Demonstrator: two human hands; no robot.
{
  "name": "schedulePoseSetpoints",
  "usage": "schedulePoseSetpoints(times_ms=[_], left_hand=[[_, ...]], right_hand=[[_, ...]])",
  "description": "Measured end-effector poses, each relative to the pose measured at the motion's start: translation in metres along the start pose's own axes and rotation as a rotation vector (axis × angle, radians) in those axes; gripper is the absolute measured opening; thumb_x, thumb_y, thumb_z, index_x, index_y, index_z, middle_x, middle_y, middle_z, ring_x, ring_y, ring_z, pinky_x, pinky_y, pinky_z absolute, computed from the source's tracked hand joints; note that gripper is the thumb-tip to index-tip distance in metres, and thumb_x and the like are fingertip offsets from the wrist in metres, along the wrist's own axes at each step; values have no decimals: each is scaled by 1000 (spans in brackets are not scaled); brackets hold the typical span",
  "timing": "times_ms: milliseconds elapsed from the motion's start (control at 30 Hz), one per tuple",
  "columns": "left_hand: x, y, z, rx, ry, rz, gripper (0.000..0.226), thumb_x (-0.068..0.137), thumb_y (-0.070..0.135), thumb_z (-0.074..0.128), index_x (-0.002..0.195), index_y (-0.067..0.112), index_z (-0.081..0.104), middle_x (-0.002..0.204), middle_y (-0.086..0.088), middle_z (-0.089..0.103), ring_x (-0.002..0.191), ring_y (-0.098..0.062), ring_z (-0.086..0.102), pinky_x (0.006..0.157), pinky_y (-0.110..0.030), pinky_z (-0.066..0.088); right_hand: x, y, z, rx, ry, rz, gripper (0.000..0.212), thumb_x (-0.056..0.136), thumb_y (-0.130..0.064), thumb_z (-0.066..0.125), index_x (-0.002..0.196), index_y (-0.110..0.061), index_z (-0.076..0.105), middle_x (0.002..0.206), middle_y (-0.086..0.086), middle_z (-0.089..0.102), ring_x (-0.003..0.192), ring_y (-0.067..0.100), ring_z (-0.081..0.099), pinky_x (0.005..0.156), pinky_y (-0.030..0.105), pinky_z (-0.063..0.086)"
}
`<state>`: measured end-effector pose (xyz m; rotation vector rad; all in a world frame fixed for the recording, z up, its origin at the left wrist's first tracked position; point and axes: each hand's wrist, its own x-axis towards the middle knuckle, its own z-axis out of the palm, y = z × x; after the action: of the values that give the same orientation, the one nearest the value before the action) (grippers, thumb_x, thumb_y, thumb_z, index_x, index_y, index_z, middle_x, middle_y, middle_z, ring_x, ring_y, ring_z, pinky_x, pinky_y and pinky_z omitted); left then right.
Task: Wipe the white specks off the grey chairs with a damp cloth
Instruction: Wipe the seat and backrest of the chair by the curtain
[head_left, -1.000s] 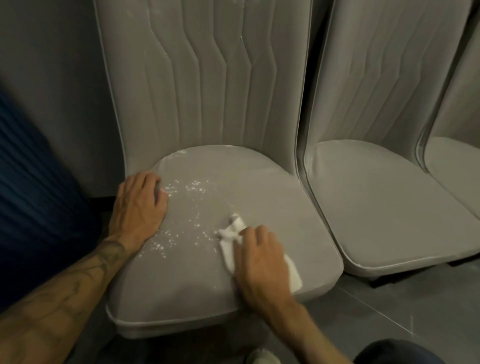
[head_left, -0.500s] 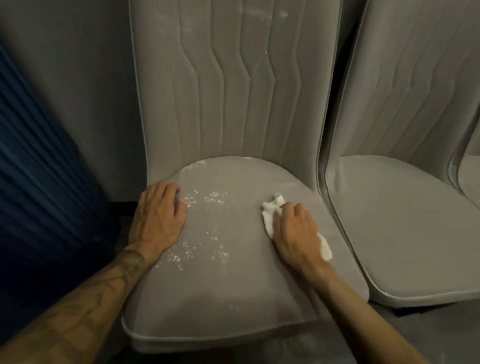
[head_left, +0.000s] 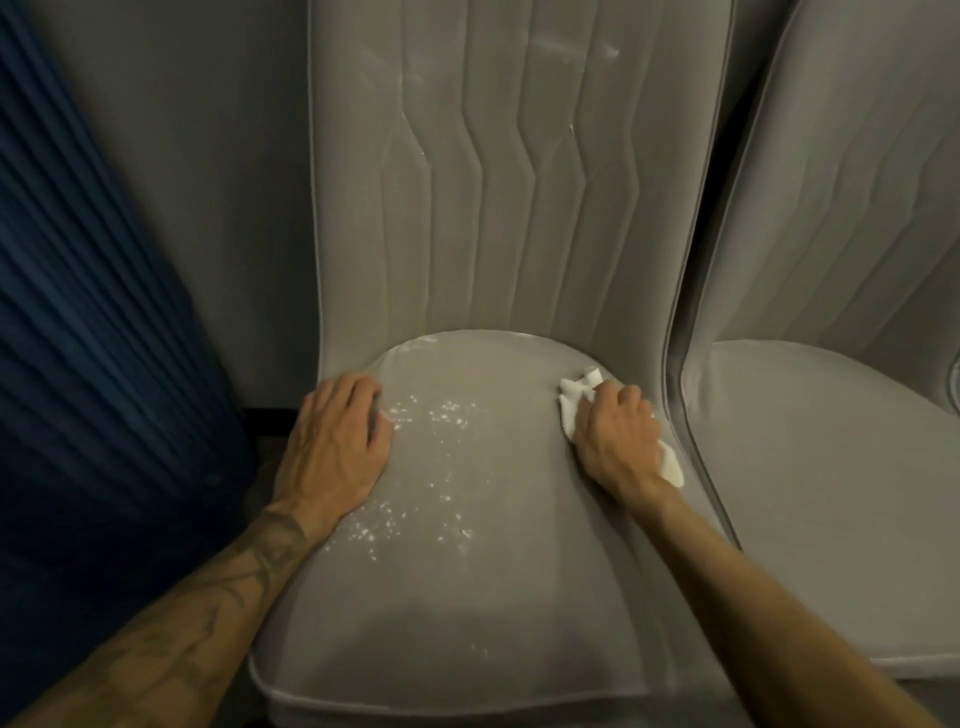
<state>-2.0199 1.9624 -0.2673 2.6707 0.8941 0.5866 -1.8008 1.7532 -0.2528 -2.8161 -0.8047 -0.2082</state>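
Wiping step: cloth (head_left: 579, 387) at far right of chair seat (head_left: 467, 623).
Grip: right hand (head_left: 615, 441) clutches it; left hand (head_left: 335, 447) flat, bracing. Between them lie specks (head_left: 431, 457); next stroke should sweep left through them.

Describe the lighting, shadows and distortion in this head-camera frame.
Head view: dim, warm light, no glare; wide-angle lens bows the chair back outward; a soft shadow darkens the seat front; the cloth and white specks show brightest, edges slightly soft.
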Motion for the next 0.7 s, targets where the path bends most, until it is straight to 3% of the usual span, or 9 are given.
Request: schedulePoseSetpoints(times_ms=[67,200,267,433,500,600,700], left_hand=[[1,0,0,0,13,3,27,96,27,42,111,10,58,113,-10,60,106,-29,55,99,-45,41],[0,-1,0,0,15,12,25,97,27,43,109,11,57,112,-8,59,105,-27,54,97,-43,41],[-2,1,-2,-15,8,16,27,98,28,41,110,11,58,112,-8,59,105,-27,54,97,-43,42],[-5,2,-11,-50,52,23,30,100,28,40,114,10,60,115,-9,61,106,-27,56,97,-42,43],[-9,3,-15,-58,69,-8,23,104,23,47,117,11,60,119,-8,61,110,-28,55,100,-42,42],[-29,7,-23,-62,32,-91,25,105,24,52,126,12,58,130,-7,57,119,-28,52,104,-44,40],[-64,13,-32,-68,-12,-235,36,107,34,45,135,13,54,140,-8,52,126,-29,49,108,-46,39]], right_hand=[[-8,-25,8,10,-3,-90,36,105,-36,32,116,-8,50,117,18,53,102,37,51,87,47,39],[-51,-48,17,148,-70,-514,32,103,-41,29,103,-16,49,103,8,50,87,31,47,78,44,40],[-35,-35,12,135,-95,-519,31,103,-41,31,104,-16,48,105,9,50,89,31,47,80,45,40],[13,-37,12,3,-51,-184,33,105,-33,31,119,-8,48,122,17,51,107,37,49,87,45,34],[2,-60,18,21,-36,-246,39,104,-37,27,119,-9,49,120,16,52,104,37,50,85,45,33],[-27,-75,25,117,-75,-519,32,104,-37,33,111,-12,50,110,14,52,93,36,49,82,45,38],[-5,-63,19,152,-96,-506,29,105,-34,38,110,-8,52,111,16,52,96,37,50,85,47,39]])
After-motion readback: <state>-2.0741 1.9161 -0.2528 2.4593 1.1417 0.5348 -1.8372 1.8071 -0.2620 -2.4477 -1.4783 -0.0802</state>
